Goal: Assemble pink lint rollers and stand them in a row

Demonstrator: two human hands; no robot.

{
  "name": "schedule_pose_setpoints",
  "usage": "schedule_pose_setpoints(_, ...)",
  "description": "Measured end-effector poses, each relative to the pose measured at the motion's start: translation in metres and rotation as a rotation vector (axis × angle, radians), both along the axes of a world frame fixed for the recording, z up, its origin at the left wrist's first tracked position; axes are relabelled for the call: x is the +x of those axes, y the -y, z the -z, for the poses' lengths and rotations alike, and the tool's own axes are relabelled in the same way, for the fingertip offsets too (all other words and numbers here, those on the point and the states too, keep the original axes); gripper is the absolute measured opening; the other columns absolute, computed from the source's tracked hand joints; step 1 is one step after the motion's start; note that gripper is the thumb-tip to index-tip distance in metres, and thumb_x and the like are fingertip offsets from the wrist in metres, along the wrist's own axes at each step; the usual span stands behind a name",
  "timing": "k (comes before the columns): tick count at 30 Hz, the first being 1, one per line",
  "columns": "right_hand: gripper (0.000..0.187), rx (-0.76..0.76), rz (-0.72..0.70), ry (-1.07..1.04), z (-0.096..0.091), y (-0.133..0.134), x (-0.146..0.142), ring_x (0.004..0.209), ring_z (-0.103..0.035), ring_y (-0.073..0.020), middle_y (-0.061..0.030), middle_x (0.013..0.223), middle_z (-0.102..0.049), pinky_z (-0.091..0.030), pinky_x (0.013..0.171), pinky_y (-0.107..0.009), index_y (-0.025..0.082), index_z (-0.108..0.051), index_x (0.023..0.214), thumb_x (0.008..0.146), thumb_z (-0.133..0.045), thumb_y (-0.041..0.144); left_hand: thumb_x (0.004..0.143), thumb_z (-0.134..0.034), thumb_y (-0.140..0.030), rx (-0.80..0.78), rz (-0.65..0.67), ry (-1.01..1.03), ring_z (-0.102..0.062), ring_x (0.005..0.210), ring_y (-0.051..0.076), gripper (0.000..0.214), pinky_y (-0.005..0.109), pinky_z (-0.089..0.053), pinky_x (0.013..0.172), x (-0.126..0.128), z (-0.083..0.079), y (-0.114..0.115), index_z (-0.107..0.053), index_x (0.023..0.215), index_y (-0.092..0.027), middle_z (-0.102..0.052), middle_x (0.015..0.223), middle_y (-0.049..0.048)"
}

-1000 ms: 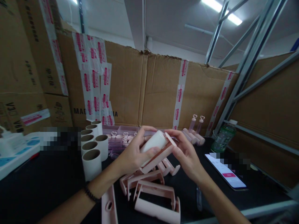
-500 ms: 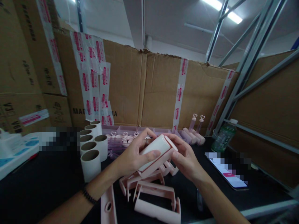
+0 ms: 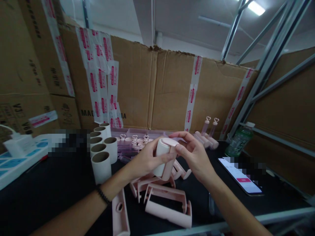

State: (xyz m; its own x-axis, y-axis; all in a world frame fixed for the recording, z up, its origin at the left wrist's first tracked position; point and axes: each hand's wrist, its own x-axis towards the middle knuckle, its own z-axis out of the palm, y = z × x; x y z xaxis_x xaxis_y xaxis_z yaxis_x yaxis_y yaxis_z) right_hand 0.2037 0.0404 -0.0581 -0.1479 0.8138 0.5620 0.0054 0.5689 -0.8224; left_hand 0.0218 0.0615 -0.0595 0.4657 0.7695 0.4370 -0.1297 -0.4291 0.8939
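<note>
The scene is being viewed from a single head-worn camera, looking forward and slightly down across a black table point(image 3: 49, 190). The hands are being seen close up at centre, and a cardboard wall point(image 3: 152, 88) is being faced beyond.

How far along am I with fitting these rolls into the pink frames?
Done: a few pink rollers with heart handles lie at the back. In hand: the left hand and right hand hold a white roll in a pink frame. Left: empty frames and upright rolls.
</note>
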Motion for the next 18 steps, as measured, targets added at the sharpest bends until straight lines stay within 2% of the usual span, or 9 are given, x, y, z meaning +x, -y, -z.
schedule_pose_setpoints(2, 0.035, 0.014, -0.005, -0.050, -0.005, 0.002, -0.004, 0.076, -0.062, -0.0160, -0.0035, 0.089, -0.066, -0.053, 0.070, -0.028, 0.021, -0.060, 0.116, 0.095, -0.060, 0.048, 0.082, -0.076, -0.040, -0.164, -0.019, 0.195, -0.066, 0.081, 0.018, 0.037, 0.028, -0.053, 0.074, -0.001, 0.002, -0.002, -0.066, 0.110, -0.017, -0.071, 0.095, 0.0054)
schedule_pose_setpoints(4, 0.031, 0.027, 0.049, -0.114, -0.007, 0.000, -0.005, 0.078, -0.062, -0.0148, -0.0050, 0.099, -0.067, -0.053, 0.072, -0.028, 0.021, -0.060, 0.115, 0.098, -0.055, 0.047, 0.087, -0.066, -0.050, -0.354, 0.033, 0.374, -0.068, 0.076, 0.020, 0.040, 0.031, -0.056, 0.071, -0.005, 0.000, -0.003, -0.067, 0.106, -0.014, -0.072, 0.092, 0.0089)
schedule_pose_setpoints(6, 0.028, 0.017, 0.119, -0.089, -0.005, -0.006, -0.006, 0.079, -0.063, -0.0143, -0.0067, 0.107, -0.067, -0.052, 0.071, -0.027, 0.019, -0.062, 0.109, 0.097, -0.056, 0.044, 0.091, -0.055, -0.055, -0.464, 0.112, 0.481, -0.069, 0.072, 0.022, 0.047, 0.032, -0.057, 0.068, -0.010, -0.004, -0.004, -0.067, 0.099, -0.011, -0.072, 0.086, 0.0122)
schedule_pose_setpoints(8, 0.023, 0.007, 0.147, 0.058, -0.001, -0.015, -0.007, 0.077, -0.064, -0.0149, -0.0060, 0.100, -0.069, -0.051, 0.069, -0.027, 0.018, -0.064, 0.102, 0.095, -0.059, 0.040, 0.092, -0.052, -0.054, -0.477, 0.160, 0.555, -0.069, 0.070, 0.021, 0.047, 0.032, -0.057, 0.068, -0.015, -0.008, -0.005, -0.068, 0.094, -0.010, -0.072, 0.083, 0.0127)
schedule_pose_setpoints(12, 0.014, 0.085, 0.110, 0.540, 0.012, -0.031, -0.016, 0.078, -0.064, -0.0167, -0.0046, 0.089, -0.071, -0.047, 0.069, -0.028, 0.016, -0.068, 0.095, 0.092, -0.060, 0.028, 0.091, -0.052, -0.050, -0.477, 0.203, 0.618, -0.067, 0.067, 0.020, 0.043, 0.032, -0.057, 0.067, -0.018, -0.010, -0.006, -0.068, 0.092, -0.011, -0.071, 0.079, 0.0116)
schedule_pose_setpoints(15, 0.014, 0.185, 0.125, 0.859, 0.021, -0.046, -0.027, 0.082, -0.065, -0.0198, -0.0078, 0.094, -0.072, -0.047, 0.072, -0.030, 0.015, -0.069, 0.098, 0.085, -0.066, 0.020, 0.091, -0.049, -0.051, -0.483, 0.184, 0.628, -0.068, 0.066, 0.020, 0.047, 0.032, -0.057, 0.063, -0.017, -0.012, -0.005, -0.069, 0.089, -0.009, -0.072, 0.081, 0.0130)
schedule_pose_setpoints(18, 0.020, 0.264, 0.114, 1.026, 0.028, -0.063, -0.038, 0.095, -0.066, -0.0267, -0.0134, 0.104, -0.072, -0.049, 0.081, -0.035, 0.014, -0.071, 0.098, 0.078, -0.072, 0.013, 0.093, -0.046, -0.051, -0.487, 0.113, 0.635, -0.068, 0.066, 0.021, 0.050, 0.031, -0.058, 0.063, -0.017, -0.015, -0.004, -0.069, 0.085, -0.007, -0.072, 0.081, 0.0147)
